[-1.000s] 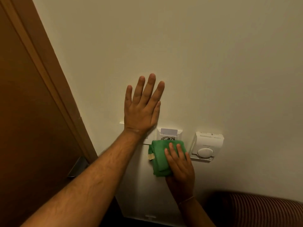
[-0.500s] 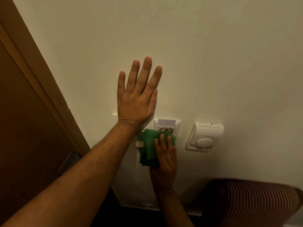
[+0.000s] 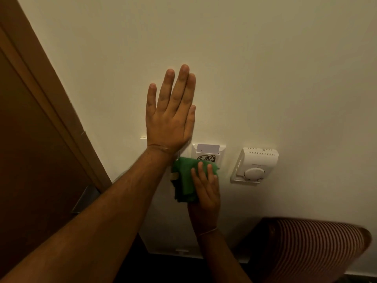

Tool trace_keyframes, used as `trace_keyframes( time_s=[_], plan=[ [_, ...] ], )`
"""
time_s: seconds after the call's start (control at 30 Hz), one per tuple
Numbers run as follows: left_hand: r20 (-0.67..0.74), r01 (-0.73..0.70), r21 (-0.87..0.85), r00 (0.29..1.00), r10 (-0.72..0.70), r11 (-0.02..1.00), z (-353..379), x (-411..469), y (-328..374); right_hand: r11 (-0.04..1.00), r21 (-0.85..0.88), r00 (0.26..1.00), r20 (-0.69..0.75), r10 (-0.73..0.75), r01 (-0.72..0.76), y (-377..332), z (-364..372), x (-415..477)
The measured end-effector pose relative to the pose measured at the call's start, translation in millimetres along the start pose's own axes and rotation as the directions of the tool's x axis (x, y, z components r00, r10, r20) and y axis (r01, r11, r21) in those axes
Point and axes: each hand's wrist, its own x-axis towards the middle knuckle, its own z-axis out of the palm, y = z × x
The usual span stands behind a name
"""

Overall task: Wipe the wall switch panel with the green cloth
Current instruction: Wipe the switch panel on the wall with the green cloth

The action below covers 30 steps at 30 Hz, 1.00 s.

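Head view: left hand [image 3: 170, 117] flat and fully spread against the wall [image 3: 265, 68], fingers up, holding nothing, heel resting over the upper edge of the switch panel [image 3: 143, 138], of which only a corner tab shows clear of wrist and cloth. Right hand [image 3: 205, 190] lower down, fingers extended and pressing the folded green cloth [image 3: 184, 176] flat against the wall, pinned under the fingers rather than clenched, between the left wrist and the card holder [image 3: 208, 153]. Cloth overlapping the holder's bottom edge and the panel's right part; how much of the panel is covered, hard to tell under the forearm. Best done with firm, even pressure through the fingers, short strokes leftward across the plate, cloth kept folded so no edge catches the card. Probably worth lifting the left heel off the panel so the whole face gets reached. Risk: flipping a switch by pressing too hard, or drifting toward the thermostat [image 3: 255, 165] near the right.
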Motion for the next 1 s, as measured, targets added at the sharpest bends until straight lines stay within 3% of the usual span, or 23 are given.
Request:
trace_keyframes(
  time_s=[0.13, 0.3, 0.4, 0.6, 0.83, 0.9, 1.0],
  plan=[
    [0.004, 0.005, -0.006, 1.0, -0.005, 1.0, -1, 1, 1, 0.991, -0.021, 0.987, 0.098, -0.126, 0.129, 8, -9, 2],
    [0.001, 0.005, -0.001, 1.0, -0.005, 1.0, -1, 1, 1, 0.999, 0.002, 0.997, -0.071, 0.043, -0.043, 20, -20, 1],
    [0.01, 0.009, -0.002, 1.0, -0.009, 1.0, -2, 1, 2, 0.994, 0.079, 0.994, -0.078, 0.079, -0.073, 5, -5, 3],
    [0.016, 0.014, 0.018, 1.0, -0.014, 1.0, -2, 0, 1, 0.983, 0.015, 0.977, 0.11, -0.184, 0.183, 13, 0, 5],
    [0.001, 0.017, 0.03, 1.0, -0.017, 0.999, 0, 2, 0, 0.999, 0.024, 0.994, -0.094, 0.05, -0.048, 26, -19, 1],
    [0.002, 0.023, 0.021, 1.0, -0.023, 1.0, 1, 1, 0, 0.997, 0.045, 0.995, -0.079, 0.069, -0.065, 11, -10, 4],
    [0.003, 0.022, 0.007, 1.0, -0.022, 1.0, 1, 2, 0, 0.998, 0.042, 0.999, 0.026, -0.037, 0.036, -5, 3, 8]
  ],
)
